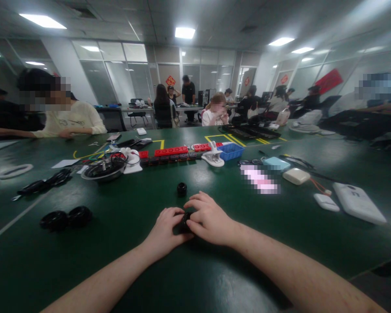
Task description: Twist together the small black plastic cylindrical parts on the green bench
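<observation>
My left hand and my right hand meet low over the green table, close to its near middle. Between them is a small glossy black round part, mostly covered by fingers; its exact kind cannot be made out. Left thumb and fingers curl around its left side, while the right thumb and fingers press on it from the right. Just beyond, a similar black ring-shaped part stands alone on the table. Off to the left lie two larger black round pieces, side by side.
A row of red and black blocks, a white clip stand and a blue basket stand ahead. Left are a metal bowl and black cables. A white power bank lies right. Other people sit around.
</observation>
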Action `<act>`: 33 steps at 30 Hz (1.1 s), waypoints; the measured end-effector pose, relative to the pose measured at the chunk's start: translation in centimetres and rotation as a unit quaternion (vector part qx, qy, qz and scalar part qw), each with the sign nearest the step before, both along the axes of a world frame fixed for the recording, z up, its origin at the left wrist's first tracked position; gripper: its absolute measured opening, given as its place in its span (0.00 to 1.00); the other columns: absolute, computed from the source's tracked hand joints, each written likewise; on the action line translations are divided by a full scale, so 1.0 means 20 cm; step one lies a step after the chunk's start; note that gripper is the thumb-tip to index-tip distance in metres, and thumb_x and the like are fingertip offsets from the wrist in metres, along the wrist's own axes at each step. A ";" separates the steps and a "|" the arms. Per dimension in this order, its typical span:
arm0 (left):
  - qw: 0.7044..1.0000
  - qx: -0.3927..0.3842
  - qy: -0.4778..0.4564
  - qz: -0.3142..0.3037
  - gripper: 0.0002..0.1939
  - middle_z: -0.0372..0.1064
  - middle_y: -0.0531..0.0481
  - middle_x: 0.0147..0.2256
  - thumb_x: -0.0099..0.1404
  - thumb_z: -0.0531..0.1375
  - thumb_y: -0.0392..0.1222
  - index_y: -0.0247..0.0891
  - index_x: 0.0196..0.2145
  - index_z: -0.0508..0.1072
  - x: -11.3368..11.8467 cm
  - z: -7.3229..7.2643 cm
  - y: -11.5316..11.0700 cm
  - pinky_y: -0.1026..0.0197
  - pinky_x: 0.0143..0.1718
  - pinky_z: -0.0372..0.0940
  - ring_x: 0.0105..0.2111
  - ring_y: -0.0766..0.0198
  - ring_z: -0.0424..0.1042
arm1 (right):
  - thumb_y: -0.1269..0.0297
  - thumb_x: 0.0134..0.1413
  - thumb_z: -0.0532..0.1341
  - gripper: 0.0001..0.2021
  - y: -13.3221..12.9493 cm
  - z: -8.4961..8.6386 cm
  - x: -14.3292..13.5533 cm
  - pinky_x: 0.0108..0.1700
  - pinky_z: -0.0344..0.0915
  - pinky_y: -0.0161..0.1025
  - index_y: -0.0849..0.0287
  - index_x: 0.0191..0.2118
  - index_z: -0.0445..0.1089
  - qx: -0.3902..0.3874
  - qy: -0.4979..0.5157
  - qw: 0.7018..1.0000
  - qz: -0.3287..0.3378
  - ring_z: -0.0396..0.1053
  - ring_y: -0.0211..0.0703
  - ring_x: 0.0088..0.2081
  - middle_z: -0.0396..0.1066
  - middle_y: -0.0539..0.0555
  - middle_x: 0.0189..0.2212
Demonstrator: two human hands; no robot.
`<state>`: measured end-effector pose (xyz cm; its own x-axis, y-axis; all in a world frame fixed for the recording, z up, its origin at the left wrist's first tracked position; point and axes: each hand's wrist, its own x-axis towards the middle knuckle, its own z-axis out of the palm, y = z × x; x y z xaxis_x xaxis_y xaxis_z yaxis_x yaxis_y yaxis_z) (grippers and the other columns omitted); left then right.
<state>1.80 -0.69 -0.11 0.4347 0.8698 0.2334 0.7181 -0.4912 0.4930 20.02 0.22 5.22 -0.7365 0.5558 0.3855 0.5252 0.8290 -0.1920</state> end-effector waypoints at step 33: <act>0.997 0.023 0.057 0.036 0.14 0.62 0.50 0.39 0.53 0.59 0.51 0.42 0.36 0.71 0.02 0.02 -0.03 0.39 0.54 0.46 0.44 0.54 0.61 | 0.39 0.52 0.45 0.31 -0.05 0.00 -0.04 0.48 0.53 0.50 0.64 0.34 0.69 0.056 -0.129 0.983 -0.122 0.60 0.50 0.38 0.65 0.59 0.32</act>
